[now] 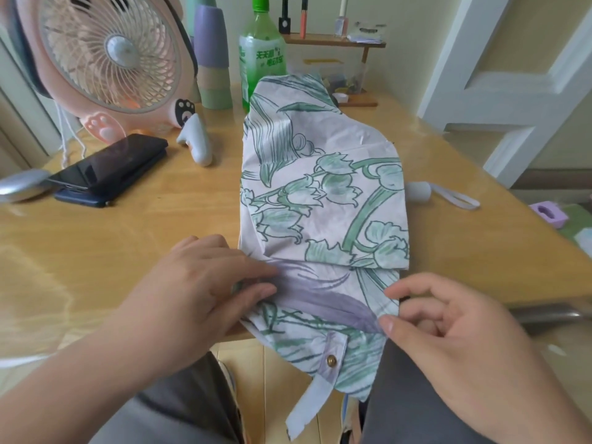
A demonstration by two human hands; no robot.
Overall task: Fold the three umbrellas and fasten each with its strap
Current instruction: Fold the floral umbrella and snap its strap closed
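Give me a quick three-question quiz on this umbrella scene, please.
1. True or false: the strap is fastened round the umbrella.
2. What stands at the far left of the table? A) fan B) kettle C) lamp
3. Which of the hands lies with straight fingers on the umbrella?

Key: 1 false, it hangs loose past the table's near edge; 2 A; 3 the left hand.
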